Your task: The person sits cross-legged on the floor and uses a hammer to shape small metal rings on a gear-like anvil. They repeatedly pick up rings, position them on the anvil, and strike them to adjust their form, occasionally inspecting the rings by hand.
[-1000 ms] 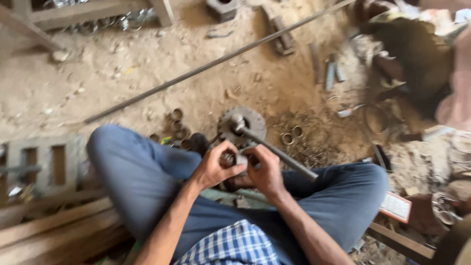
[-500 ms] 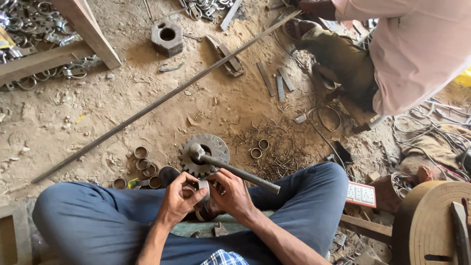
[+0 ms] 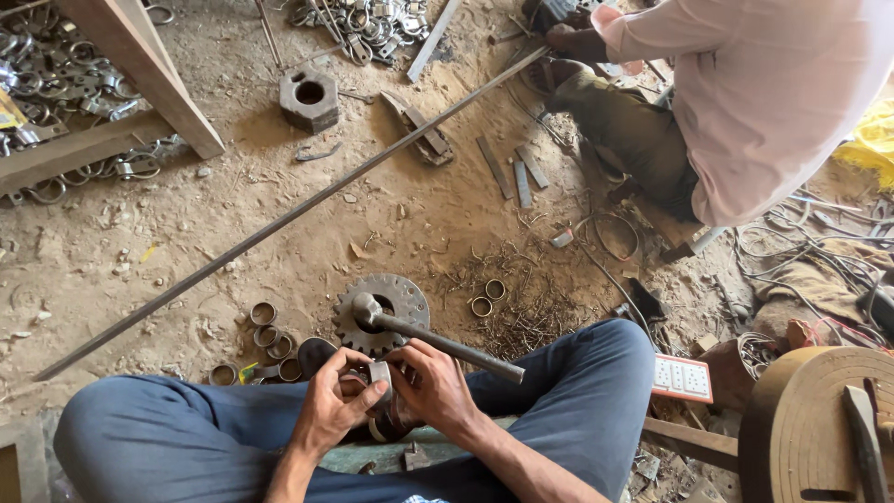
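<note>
Since before, both hands stayed together at my lap. My left hand (image 3: 328,402) and right hand (image 3: 436,387) close around a small metal ring (image 3: 379,374), near the gear (image 3: 384,312).

head cam | looks steeply down | near lap, dirt floor (image 3: 186,233) beyond | single view

This is a rough metalworking workshop with a dirt floor (image 3: 186,224): metal rings (image 3: 56,74) heaped at upper left, a long steel rod (image 3: 279,222) running diagonally across the frame, a gear (image 3: 405,296) at center, and scrap strips (image 3: 517,172) and wire (image 3: 819,233) at right.
</note>
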